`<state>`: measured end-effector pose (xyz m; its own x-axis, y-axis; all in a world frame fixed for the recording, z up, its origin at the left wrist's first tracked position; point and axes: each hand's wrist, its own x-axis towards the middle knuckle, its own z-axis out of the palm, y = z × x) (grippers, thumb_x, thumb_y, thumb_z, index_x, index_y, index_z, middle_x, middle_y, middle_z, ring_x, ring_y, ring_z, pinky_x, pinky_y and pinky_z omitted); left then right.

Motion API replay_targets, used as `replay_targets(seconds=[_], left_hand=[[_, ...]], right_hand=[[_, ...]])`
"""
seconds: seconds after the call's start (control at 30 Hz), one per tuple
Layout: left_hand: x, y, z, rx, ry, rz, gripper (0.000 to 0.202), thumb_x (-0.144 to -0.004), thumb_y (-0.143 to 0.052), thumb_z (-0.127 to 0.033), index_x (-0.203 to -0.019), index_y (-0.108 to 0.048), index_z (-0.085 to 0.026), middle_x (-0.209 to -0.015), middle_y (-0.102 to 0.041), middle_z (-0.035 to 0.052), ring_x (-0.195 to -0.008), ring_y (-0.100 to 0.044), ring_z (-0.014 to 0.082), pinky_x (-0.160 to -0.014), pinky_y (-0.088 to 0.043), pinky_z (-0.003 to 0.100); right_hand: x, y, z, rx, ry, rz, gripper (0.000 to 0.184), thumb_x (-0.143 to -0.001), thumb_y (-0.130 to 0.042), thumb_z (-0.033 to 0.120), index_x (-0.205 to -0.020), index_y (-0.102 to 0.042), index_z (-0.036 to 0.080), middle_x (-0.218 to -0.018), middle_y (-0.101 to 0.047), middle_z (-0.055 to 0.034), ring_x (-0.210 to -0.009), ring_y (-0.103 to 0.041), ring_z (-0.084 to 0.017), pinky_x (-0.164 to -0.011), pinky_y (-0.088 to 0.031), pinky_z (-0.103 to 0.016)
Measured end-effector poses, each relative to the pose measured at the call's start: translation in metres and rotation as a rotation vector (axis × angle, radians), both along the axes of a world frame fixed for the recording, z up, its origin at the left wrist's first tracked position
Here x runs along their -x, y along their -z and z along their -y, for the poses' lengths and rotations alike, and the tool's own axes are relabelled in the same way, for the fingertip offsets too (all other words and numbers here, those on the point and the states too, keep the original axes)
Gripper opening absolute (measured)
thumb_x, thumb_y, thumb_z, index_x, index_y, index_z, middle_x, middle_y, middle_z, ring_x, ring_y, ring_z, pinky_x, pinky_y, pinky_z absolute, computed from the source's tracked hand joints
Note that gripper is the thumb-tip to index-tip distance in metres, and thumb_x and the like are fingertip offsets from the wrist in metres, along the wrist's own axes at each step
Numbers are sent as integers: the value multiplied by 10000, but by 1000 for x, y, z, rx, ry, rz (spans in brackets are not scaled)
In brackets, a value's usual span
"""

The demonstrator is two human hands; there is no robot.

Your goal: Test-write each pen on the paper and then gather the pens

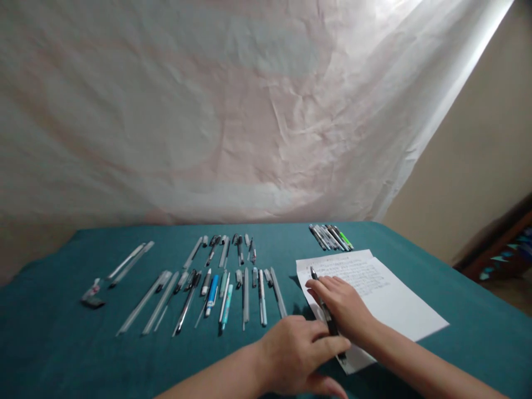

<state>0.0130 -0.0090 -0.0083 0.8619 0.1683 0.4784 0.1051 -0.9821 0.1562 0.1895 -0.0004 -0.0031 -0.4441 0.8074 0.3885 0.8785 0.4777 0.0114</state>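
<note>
A dark pen [328, 318] slants over the left edge of the written sheet, its pointed end away from me. My right hand [343, 305] is closed round the pen's middle and upper part, above the paper. At the pen's rear end is my left hand [293, 352], one finger stretched across the barrel and the thumb held apart below it. Under the right hand lies white paper [415, 318], seemingly more than one sheet, with lines of dark handwriting on its far part.
Left of the paper, pens and pen parts lie in two rows, among them a blue pen [212, 292], a teal patterned pen [226, 307] and clear barrels [133, 310]. A pen bundle [330, 237] lies beyond the paper. A crumpled wrapper-like item [92, 295] rests far left on the green cloth [54, 332].
</note>
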Motion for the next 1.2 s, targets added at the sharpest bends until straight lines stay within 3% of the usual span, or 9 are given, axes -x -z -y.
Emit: replay_targets(seconds=[0.23, 0.47, 0.57, 0.67, 0.73, 0.87, 1.03, 1.13, 1.2], left_hand=[[7, -6, -3, 103, -91, 120, 291, -852, -376, -370, -1024, -492, -166, -773, -536, 45, -691, -508, 129, -642, -417, 221], [7, -6, 0, 137, -143, 159, 218, -839, -385, -274, -971, -518, -162, -737, -492, 36, -666, -482, 121, -631, -424, 210], [7, -5, -1, 189, -136, 190, 248, -832, -408, -301, -1022, -483, -160, -800, -507, 52, -723, -494, 132, -678, -436, 230], [9, -6, -1, 276, -135, 210, 306, -816, -446, -316, -1065, -442, -139, -882, -514, 77, -796, -500, 151, -732, -437, 258], [10, -7, -2, 349, -169, 217, 299, -817, -450, -303, -1070, -432, -145, -899, -511, 74, -807, -503, 150, -753, -432, 269], [12, -6, -3, 460, -246, 220, 294, -820, -456, -279, -1094, -415, -180, -942, -504, 59, -843, -510, 148, -788, -422, 283], [11, -2, -3, 493, -315, 208, 312, -812, -468, -283, -1107, -412, -196, -979, -500, 58, -883, -504, 165, -803, -423, 311], [11, -2, -3, 453, -280, 258, 361, -836, -424, -274, -1180, -348, -196, -1017, -493, 73, -917, -491, 169, -831, -409, 333], [11, -1, -3, 438, -254, 287, 413, -842, -411, -276, -1225, -288, -185, -1038, -490, 87, -908, -494, 167, -829, -412, 339]], right_hand=[[19, -13, -16, -72, -31, -11, 151, -857, -415, 198, -923, -549, 188, -731, -566, -33, -681, -493, -162, -640, -329, -272], [24, -20, -17, -110, -23, -39, 162, -852, -412, 203, -913, -560, 174, -736, -570, -48, -688, -518, -167, -643, -372, -278], [22, -23, -18, -27, -49, -114, 238, -828, -409, 146, -1035, -521, 179, -802, -587, -57, -759, -543, -175, -682, -409, -285], [19, -25, -22, 105, -91, -255, 440, -812, -367, 98, -1238, -363, 210, -933, -589, -62, -807, -559, -157, -707, -435, -281], [17, -27, -27, 160, -65, -394, 479, -830, -329, 120, -1293, -266, 227, -989, -578, -68, -763, -570, -138, -681, -448, -279], [17, -29, -34, 362, -21, -768, 338, -873, -325, 291, -1191, -326, 176, -815, -582, -47, -546, -530, -105, -481, -422, -226], [29, -32, -30, 692, -132, -1013, 379, -772, -531, 396, -1045, -408, 165, -628, -512, 33, -473, -452, -75, -383, -313, -162], [30, -36, -42, 706, -127, -1025, 394, -757, -542, 405, -1038, -424, 154, -658, -543, 18, -489, -466, -76, -411, -337, -172], [23, -38, -64, 612, -60, -946, 391, -774, -508, 411, -1050, -435, 144, -715, -587, -14, -564, -522, -100, -467, -382, -191]])
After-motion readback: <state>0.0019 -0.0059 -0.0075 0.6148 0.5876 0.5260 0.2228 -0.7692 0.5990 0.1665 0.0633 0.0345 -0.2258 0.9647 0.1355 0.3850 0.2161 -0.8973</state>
